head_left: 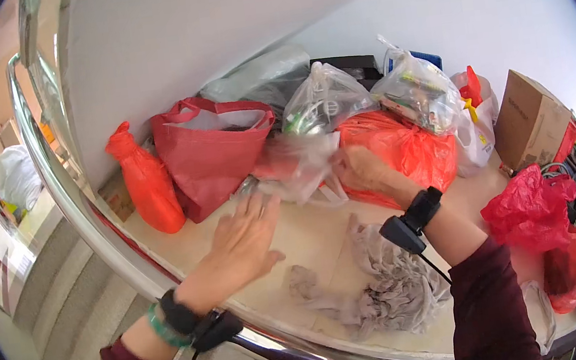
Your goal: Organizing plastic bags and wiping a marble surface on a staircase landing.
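Observation:
My left hand (239, 240) is held flat over the pale ledge, thumb apart and holding nothing. Its fingertips are near the lower edge of a translucent plastic bag (302, 162) with something reddish in or behind it. That bag is blurred. My right hand (365, 168) is curled at the bag's right side and appears to grip it; its fingertips are hidden. Behind this hand sits a full red plastic bag (409, 154). A dark red tote bag (215, 156) stands to the left. Below my hands lies a crumpled greyish cloth or bag (398, 285).
A curved metal handrail (131, 264) borders the ledge, with stairs (68, 282) beyond. Clear filled bags (328, 94) line the white wall (298, 0). A knotted red bag (148, 186) stands far left. A cardboard box (531, 117) and crumpled pink-red bag (529, 209) are right.

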A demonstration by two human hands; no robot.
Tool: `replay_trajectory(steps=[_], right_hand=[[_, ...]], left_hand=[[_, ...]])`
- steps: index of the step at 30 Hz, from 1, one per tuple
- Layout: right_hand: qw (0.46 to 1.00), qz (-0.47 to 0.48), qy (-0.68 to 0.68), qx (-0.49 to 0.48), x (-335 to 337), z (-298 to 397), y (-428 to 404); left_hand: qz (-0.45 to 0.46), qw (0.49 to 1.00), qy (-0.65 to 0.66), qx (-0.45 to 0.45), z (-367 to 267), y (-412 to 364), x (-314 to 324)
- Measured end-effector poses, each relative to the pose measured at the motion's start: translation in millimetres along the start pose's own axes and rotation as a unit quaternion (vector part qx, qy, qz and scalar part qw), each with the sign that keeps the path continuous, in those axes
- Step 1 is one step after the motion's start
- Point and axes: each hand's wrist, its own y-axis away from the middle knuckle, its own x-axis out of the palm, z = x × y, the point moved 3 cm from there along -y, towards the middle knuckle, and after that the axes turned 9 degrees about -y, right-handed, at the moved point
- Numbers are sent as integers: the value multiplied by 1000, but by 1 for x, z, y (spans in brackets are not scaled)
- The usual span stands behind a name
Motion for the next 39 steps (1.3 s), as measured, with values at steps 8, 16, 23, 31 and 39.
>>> replay_trajectory(steps=[8,16,23,31,39], right_hand=[[983,147,-106,17,-5,-3,68],[969,176,-102,137,-87,6,145],[961,164,-73,211,-134,31,223],[882,110,159,429,-157,32,344],[863,-102,271,414,-183,37,376]], left_hand=[[-111,987,-28,110,-21,-117,115],[-22,971,-168,168,-27,-160,130],[125,960,-219,122,-31,-185,129],[48,976,-117,177,-75,-136,69],[113,866,36,486,-186,-49,77]])
